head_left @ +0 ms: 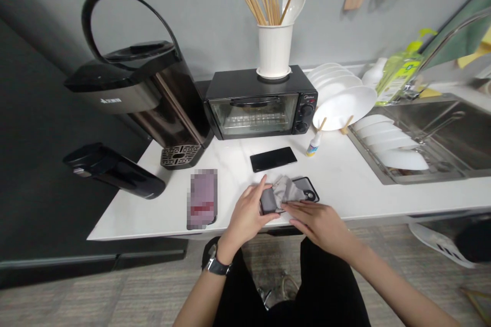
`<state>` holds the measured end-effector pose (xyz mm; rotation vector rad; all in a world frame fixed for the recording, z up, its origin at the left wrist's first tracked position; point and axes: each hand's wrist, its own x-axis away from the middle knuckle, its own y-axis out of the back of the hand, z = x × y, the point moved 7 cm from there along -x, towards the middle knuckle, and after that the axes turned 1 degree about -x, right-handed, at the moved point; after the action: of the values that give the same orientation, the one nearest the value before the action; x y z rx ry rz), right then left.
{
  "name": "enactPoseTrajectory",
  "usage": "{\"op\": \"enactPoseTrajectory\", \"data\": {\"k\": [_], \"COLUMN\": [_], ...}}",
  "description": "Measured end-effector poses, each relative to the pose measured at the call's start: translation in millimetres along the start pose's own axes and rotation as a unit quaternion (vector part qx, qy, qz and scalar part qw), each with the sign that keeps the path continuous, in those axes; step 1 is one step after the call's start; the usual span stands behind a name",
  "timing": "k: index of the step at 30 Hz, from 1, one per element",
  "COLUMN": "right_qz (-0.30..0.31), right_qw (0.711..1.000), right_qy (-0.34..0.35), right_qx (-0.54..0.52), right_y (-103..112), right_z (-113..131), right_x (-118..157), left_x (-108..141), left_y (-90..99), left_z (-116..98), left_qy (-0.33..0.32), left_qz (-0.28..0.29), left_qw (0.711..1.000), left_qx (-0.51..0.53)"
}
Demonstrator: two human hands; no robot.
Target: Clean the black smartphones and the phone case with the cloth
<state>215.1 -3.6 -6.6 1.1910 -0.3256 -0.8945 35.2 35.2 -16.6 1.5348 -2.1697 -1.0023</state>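
Note:
A grey phone (271, 201) with a dark rim, perhaps in a case, lies back side up near the counter's front edge, its round camera ring at the right end. My left hand (247, 214) grips its left end, thumb and fingers on opposite long edges. A crumpled light grey cloth (287, 189) covers the phone's middle. My right hand (318, 219) presses the cloth onto the phone with its fingers together. Just behind lies a black phone (273, 159) with a dark screen. A small white bottle (313, 144) with a yellow base stands to its right.
Another phone (202, 196), its screen blurred out, lies at left beside a black flask (115, 171). A water dispenser (146, 92) and toaster oven (261, 102) stand behind. Plates (345, 107) and a sink (395, 180) with bowls (402, 158) are at right.

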Motion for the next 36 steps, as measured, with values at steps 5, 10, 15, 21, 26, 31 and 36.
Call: {"op": "enactPoseTrajectory", "data": {"k": [5,10,15,21,26,31,36], "right_qz": [-0.048,-0.050,-0.005,-0.022,-0.075,-0.068,-0.038], "right_qw": [0.991,0.994,0.998,0.998,0.991,0.997,0.999], "right_qy": [-0.033,-0.031,0.053,-0.014,-0.059,0.003,0.003], "right_qx": [0.124,0.093,-0.030,0.064,0.094,-0.021,-0.006], "right_y": [15.7,-10.4,-24.7,13.0,1.8,-32.0,-6.2], "right_z": [-38.3,-5.1,34.1,-22.0,-19.4,38.7,13.1], "right_x": [10.0,-26.4,-36.4,13.7,-1.0,-44.4,-5.2], "left_x": [-2.9,-3.7,-1.1,-3.0,-6.0,-2.7,-0.5], "left_y": [0.4,-1.2,-2.1,0.2,-1.6,-2.3,0.7], "left_z": [-0.4,2.9,8.4,1.3,-0.3,8.9,4.9], "left_qy": [-0.002,-0.005,0.009,-0.010,-0.016,0.011,0.003], "left_qz": [0.002,0.006,0.010,0.008,0.013,0.022,0.009], "left_qw": [1.000,1.000,1.000,1.000,1.000,0.999,1.000], "left_qx": [-0.003,-0.008,-0.025,-0.011,-0.008,-0.024,-0.023]}}
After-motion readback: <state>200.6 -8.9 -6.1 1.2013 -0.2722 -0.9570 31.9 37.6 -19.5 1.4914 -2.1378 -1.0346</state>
